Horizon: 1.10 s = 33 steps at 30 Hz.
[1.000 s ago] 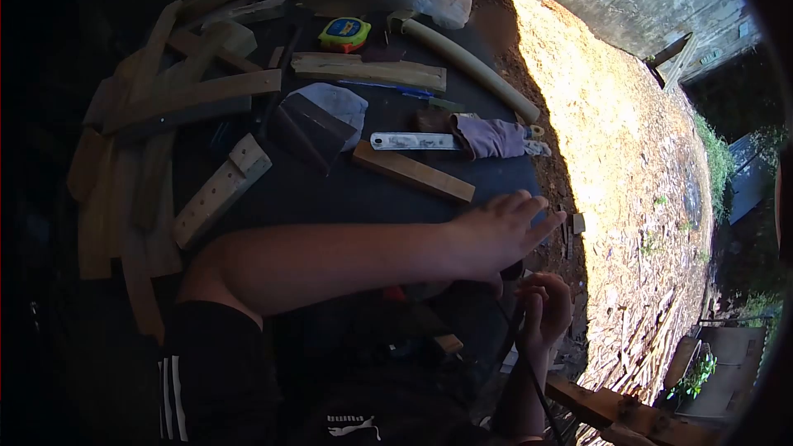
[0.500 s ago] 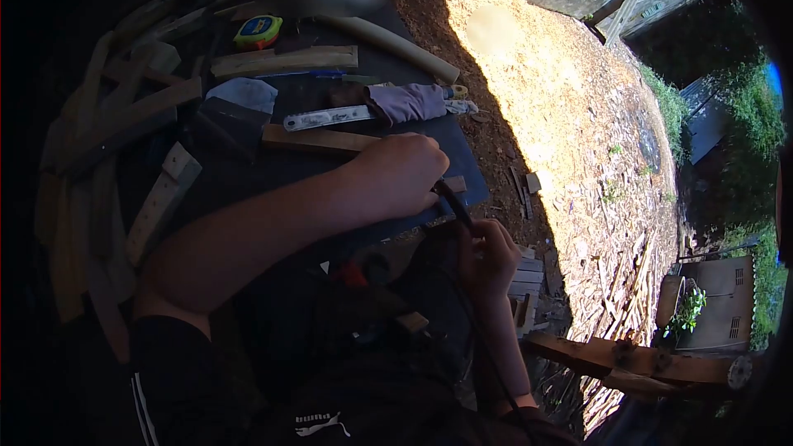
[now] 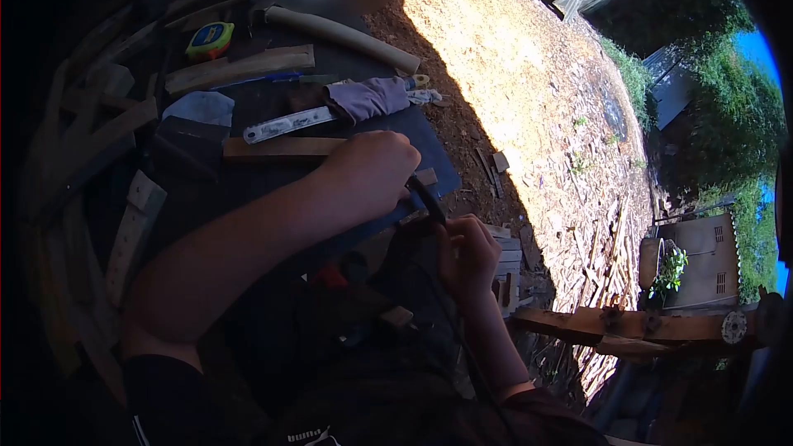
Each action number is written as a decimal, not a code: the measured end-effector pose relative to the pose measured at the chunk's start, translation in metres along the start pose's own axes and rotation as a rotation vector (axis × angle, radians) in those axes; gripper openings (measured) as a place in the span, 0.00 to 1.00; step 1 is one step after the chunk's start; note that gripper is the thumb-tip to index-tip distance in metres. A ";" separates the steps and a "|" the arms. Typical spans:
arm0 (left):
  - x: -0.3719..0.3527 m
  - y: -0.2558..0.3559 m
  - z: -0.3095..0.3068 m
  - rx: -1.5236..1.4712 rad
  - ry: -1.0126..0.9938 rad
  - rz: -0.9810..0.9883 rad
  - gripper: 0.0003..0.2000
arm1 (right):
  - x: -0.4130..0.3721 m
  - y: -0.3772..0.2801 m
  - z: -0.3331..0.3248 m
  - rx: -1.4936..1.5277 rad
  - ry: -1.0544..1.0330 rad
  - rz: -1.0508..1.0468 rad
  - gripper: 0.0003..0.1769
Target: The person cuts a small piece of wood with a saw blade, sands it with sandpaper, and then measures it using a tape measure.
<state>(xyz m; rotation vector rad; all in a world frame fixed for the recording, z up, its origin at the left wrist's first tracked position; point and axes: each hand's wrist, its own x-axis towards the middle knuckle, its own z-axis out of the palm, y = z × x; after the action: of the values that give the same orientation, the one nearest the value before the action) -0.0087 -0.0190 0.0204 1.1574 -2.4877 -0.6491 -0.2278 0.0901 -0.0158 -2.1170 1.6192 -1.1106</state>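
Observation:
A thick black cable-like piece (image 3: 427, 201) runs between my two hands. My left hand (image 3: 378, 167) is closed at its upper end, back of the hand up, fingers mostly hidden beneath. Lower and to the right, my right hand (image 3: 469, 252) grips the other end with bent fingers. From there a thinner black cord trails down along my right forearm. My left hand overlaps a wooden strip (image 3: 285, 149) lying on the dark table (image 3: 434, 144); a short wood end (image 3: 425, 176) shows past the knuckles.
Beyond my left hand lie a metal ruler (image 3: 289, 124), a purple-grey cloth (image 3: 368, 100), wood pieces (image 3: 248, 66) and a tape measure (image 3: 210, 40). More wood (image 3: 132, 223) is heaped at left. Sunlit wood shavings (image 3: 512, 91) cover the ground at right. A timber beam (image 3: 619, 326) stands lower right.
The view has shifted, so the table, tools and both hands appear farther left. My hands keep nearly the same hold on the black piece.

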 end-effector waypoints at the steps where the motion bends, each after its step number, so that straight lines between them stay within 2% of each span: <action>1: 0.000 0.000 -0.001 0.009 0.005 0.006 0.13 | 0.008 -0.004 -0.001 0.000 -0.020 -0.013 0.05; 8: -0.002 0.009 -0.012 0.010 -0.028 -0.049 0.12 | 0.028 -0.002 0.003 -0.056 -0.131 0.013 0.07; 10: -0.005 0.008 -0.006 0.038 0.031 -0.024 0.12 | 0.023 -0.002 0.002 -0.064 -0.101 -0.021 0.07; 17: -0.001 0.006 -0.011 -0.019 -0.024 -0.057 0.13 | 0.019 0.004 0.006 -0.033 -0.052 -0.055 0.06; 20: 0.001 0.006 -0.013 0.002 -0.027 -0.053 0.14 | 0.032 0.030 0.004 0.088 -0.083 -0.130 0.07; 23: 0.001 0.010 -0.016 -0.033 -0.045 -0.053 0.14 | 0.030 0.031 0.001 0.075 -0.101 -0.087 0.08; 26: 0.001 0.011 -0.017 -0.056 -0.028 -0.051 0.14 | 0.013 0.009 0.010 0.018 -0.009 -0.144 0.09; 33: 0.000 0.007 -0.012 -0.076 0.000 -0.035 0.16 | 0.029 0.030 0.003 0.106 -0.065 -0.119 0.08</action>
<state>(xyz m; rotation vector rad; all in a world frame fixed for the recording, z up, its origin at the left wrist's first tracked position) -0.0070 -0.0181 0.0341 1.1753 -2.4256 -0.7469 -0.2441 0.0531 -0.0245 -2.1805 1.3899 -1.1241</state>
